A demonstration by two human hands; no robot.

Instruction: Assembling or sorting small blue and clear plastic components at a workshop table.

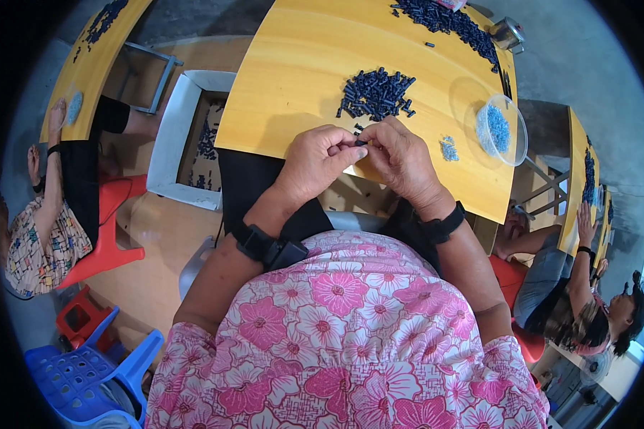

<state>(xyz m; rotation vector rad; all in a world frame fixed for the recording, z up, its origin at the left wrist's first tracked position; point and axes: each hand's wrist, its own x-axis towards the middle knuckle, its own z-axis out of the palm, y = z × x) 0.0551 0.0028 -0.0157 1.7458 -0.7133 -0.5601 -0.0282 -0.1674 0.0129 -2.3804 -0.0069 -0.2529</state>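
My left hand [320, 160] and my right hand [402, 159] meet at the near edge of the yellow table [293, 79]. Between their pinched fingertips is a small black cylindrical piece [361, 143], partly covered by the fingers. Just beyond them lies a heap of similar short black pieces [376, 94], with a few loose ones close to my fingertips. To the right of my right hand is a small scatter of light-blue bits [449, 149]. A clear round tub [516, 149] holding more of the blue bits stands farther right.
A larger black heap [447, 20] and a metal cup [506, 33] sit at the far right. On the floor at left stands a white box [166, 143] with black pieces inside. People work at tables on both sides. A blue plastic chair [86, 372] is at lower left.
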